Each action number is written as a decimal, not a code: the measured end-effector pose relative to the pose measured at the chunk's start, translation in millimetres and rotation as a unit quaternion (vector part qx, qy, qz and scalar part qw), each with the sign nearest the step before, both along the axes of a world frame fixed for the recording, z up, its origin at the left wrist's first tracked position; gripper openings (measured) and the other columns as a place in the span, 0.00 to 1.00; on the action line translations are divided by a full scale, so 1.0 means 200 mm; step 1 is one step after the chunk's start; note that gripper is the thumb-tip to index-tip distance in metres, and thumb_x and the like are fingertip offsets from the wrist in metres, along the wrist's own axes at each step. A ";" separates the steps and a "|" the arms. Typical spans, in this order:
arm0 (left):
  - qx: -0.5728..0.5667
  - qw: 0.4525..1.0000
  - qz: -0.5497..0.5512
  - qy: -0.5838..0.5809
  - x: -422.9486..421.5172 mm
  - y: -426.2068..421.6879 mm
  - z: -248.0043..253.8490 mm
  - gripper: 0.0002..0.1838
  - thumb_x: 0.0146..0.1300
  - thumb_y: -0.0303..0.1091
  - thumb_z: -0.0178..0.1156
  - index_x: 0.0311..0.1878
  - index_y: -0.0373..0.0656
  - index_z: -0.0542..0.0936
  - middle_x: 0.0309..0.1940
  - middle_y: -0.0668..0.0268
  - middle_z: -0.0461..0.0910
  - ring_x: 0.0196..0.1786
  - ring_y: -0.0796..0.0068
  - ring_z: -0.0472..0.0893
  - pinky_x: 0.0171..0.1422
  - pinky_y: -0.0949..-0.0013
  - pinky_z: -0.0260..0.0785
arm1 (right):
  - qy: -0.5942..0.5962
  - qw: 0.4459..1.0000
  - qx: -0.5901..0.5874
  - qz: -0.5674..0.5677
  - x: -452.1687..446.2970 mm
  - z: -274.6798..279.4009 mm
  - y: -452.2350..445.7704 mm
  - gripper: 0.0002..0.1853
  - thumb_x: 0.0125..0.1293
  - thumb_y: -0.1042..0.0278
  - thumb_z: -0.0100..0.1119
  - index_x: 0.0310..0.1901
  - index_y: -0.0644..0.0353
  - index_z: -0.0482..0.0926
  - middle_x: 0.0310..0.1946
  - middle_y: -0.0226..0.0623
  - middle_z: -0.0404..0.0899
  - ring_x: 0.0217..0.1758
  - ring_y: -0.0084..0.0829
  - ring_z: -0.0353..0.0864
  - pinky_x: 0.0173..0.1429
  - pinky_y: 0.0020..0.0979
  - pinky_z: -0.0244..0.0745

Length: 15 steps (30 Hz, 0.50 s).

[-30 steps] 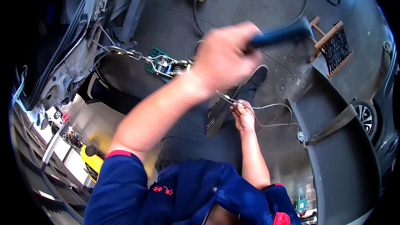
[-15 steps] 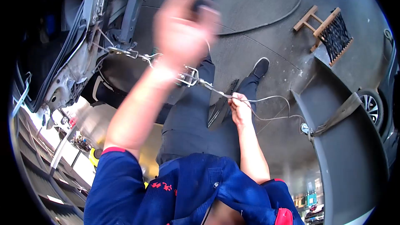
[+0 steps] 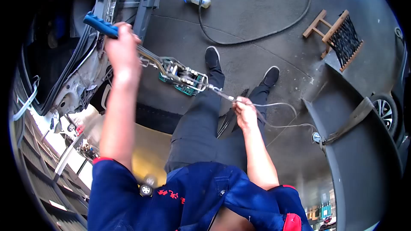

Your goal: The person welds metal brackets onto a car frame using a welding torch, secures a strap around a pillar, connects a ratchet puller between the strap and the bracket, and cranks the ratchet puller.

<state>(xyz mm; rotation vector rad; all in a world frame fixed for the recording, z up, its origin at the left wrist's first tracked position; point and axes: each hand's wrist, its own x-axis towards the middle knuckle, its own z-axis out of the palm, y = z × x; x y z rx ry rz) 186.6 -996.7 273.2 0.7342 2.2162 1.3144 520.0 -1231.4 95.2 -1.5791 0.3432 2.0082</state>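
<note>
Blue-handled metal winch [image 3: 185, 77], aslant; slack grey cable [image 3: 280, 103]

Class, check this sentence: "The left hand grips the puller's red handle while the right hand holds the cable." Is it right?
Not quite: the head view shows that the handle is blue, not red. The left hand does grip it, while the right hand holds the cable.

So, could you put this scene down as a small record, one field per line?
Place: a workshop floor beside a stripped car body
Left hand: closed around a blue handle
Right hand: closed on a wire
Between the hands: a metal winch, in front of the legs
On the floor ahead: spray bottle, black hose, wooden stool
Far right: a strap across a dark panel; a car wheel
</note>
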 end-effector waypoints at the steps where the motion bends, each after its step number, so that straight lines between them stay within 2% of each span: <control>1: -0.028 0.999 -0.025 -0.010 0.26 -0.02 0.09 0.04 0.72 0.29 0.58 0.39 0.42 0.78 0.24 0.75 0.73 0.26 0.84 0.74 0.29 0.74 0.65 | 0.003 1.000 -0.012 0.023 -0.02 -0.03 -0.02 0.08 0.72 0.77 0.61 0.51 0.61 0.78 0.37 0.33 0.83 0.37 0.25 0.82 0.46 0.24 0.77; 2: -0.131 0.976 -0.171 -0.023 0.43 -0.04 0.14 0.04 0.71 0.28 0.58 0.37 0.42 0.78 0.25 0.76 0.74 0.26 0.82 0.75 0.29 0.71 0.68 | 0.005 1.000 -0.016 0.022 -0.02 -0.04 -0.05 0.10 0.71 0.78 0.61 0.51 0.60 0.78 0.37 0.32 0.83 0.37 0.25 0.82 0.44 0.26 0.78; 3: -0.059 0.954 -0.291 0.044 0.62 -0.07 0.07 0.01 0.66 0.27 0.62 0.38 0.42 0.80 0.27 0.70 0.78 0.30 0.73 0.80 0.34 0.67 0.72 | 0.007 0.999 -0.018 0.028 -0.02 -0.04 -0.06 0.10 0.71 0.78 0.61 0.51 0.60 0.78 0.37 0.32 0.83 0.37 0.25 0.82 0.44 0.26 0.78; 4: 0.026 0.911 -0.398 0.102 0.81 -0.11 -0.01 0.04 0.60 0.25 0.66 0.39 0.42 0.82 0.28 0.64 0.82 0.34 0.64 0.84 0.39 0.63 0.76 | 0.002 1.000 -0.017 0.019 -0.01 -0.04 -0.07 0.10 0.71 0.77 0.62 0.52 0.60 0.78 0.37 0.31 0.82 0.37 0.25 0.82 0.44 0.26 0.78; 5: -0.117 0.824 -0.554 0.031 0.91 -0.14 -0.04 0.09 0.54 0.27 0.68 0.40 0.44 0.83 0.33 0.59 0.84 0.38 0.57 0.86 0.43 0.58 0.78 | -0.004 1.000 -0.013 0.008 -0.01 -0.04 -0.07 0.10 0.71 0.77 0.62 0.52 0.59 0.78 0.37 0.31 0.82 0.37 0.24 0.82 0.45 0.26 0.78; 6: -0.157 0.774 -0.612 0.036 0.95 -0.13 -0.03 0.09 0.53 0.27 0.68 0.39 0.45 0.83 0.33 0.58 0.84 0.39 0.56 0.86 0.44 0.57 0.79 | -0.014 0.999 0.006 -0.052 -0.05 -0.03 0.00 0.10 0.71 0.75 0.63 0.52 0.59 0.78 0.39 0.30 0.82 0.39 0.23 0.81 0.49 0.27 0.77; 7: -0.194 0.719 -0.666 0.041 0.98 -0.11 -0.01 0.10 0.53 0.28 0.69 0.39 0.45 0.83 0.34 0.58 0.85 0.40 0.56 0.86 0.46 0.56 0.79 | -0.050 0.996 0.038 -0.068 -0.10 0.13 0.15 0.09 0.72 0.75 0.62 0.52 0.58 0.79 0.41 0.30 0.82 0.40 0.22 0.81 0.51 0.27 0.77; 8: -0.154 0.770 -0.618 0.037 0.89 -0.08 0.02 0.11 0.53 0.27 0.70 0.41 0.44 0.84 0.33 0.58 0.84 0.39 0.58 0.87 0.43 0.58 0.79 | -0.013 0.999 0.033 -0.024 -0.04 0.06 0.12 0.09 0.73 0.75 0.61 0.52 0.59 0.80 0.41 0.31 0.83 0.40 0.23 0.81 0.51 0.27 0.77; 9: -0.028 0.842 -0.534 0.073 0.75 -0.04 0.01 0.13 0.53 0.27 0.71 0.44 0.45 0.85 0.32 0.57 0.84 0.37 0.62 0.87 0.40 0.62 0.78 | 0.024 0.999 0.024 0.016 0.01 -0.02 0.05 0.09 0.73 0.76 0.61 0.52 0.59 0.80 0.41 0.31 0.83 0.40 0.24 0.82 0.51 0.27 0.78; 10: 0.007 0.865 -0.478 0.154 0.57 0.07 0.10 0.10 0.59 0.27 0.70 0.45 0.43 0.85 0.31 0.61 0.84 0.35 0.67 0.86 0.38 0.65 0.77 | 0.032 0.999 0.018 0.018 -0.01 -0.08 0.04 0.08 0.74 0.78 0.59 0.52 0.60 0.80 0.40 0.32 0.83 0.39 0.24 0.82 0.50 0.26 0.78; 11: -0.177 0.927 -0.329 0.039 0.44 0.15 0.25 0.08 0.65 0.32 0.69 0.43 0.41 0.84 0.31 0.66 0.83 0.35 0.71 0.84 0.40 0.67 0.77 | 0.010 1.000 0.010 -0.007 -0.04 0.00 0.09 0.07 0.74 0.78 0.58 0.51 0.60 0.80 0.40 0.33 0.83 0.40 0.25 0.82 0.50 0.26 0.78; 12: -0.137 0.978 -0.158 0.008 0.23 0.20 0.22 0.11 0.69 0.37 0.67 0.45 0.38 0.83 0.30 0.69 0.81 0.34 0.75 0.82 0.43 0.68 0.75 | 0.021 1.000 0.006 -0.015 -0.03 0.01 0.09 0.07 0.74 0.79 0.56 0.50 0.61 0.79 0.38 0.33 0.82 0.36 0.24 0.81 0.50 0.27 0.79; 13: -0.054 0.987 -0.117 -0.100 -0.12 0.18 0.09 0.12 0.70 0.36 0.64 0.47 0.36 0.81 0.27 0.70 0.78 0.31 0.76 0.79 0.43 0.68 0.74 | 0.036 0.999 0.007 -0.027 -0.04 0.00 0.11 0.07 0.73 0.80 0.55 0.49 0.62 0.78 0.35 0.33 0.81 0.32 0.22 0.79 0.51 0.28 0.79; 15: -0.049 0.993 0.038 -0.097 -0.39 0.06 -0.06 0.08 0.71 0.33 0.61 0.45 0.37 0.78 0.25 0.72 0.75 0.28 0.78 0.76 0.38 0.70 0.72 | 0.035 0.999 0.019 -0.025 -0.06 -0.01 0.14 0.06 0.73 0.79 0.58 0.49 0.61 0.79 0.38 0.33 0.82 0.36 0.24 0.81 0.50 0.27 0.79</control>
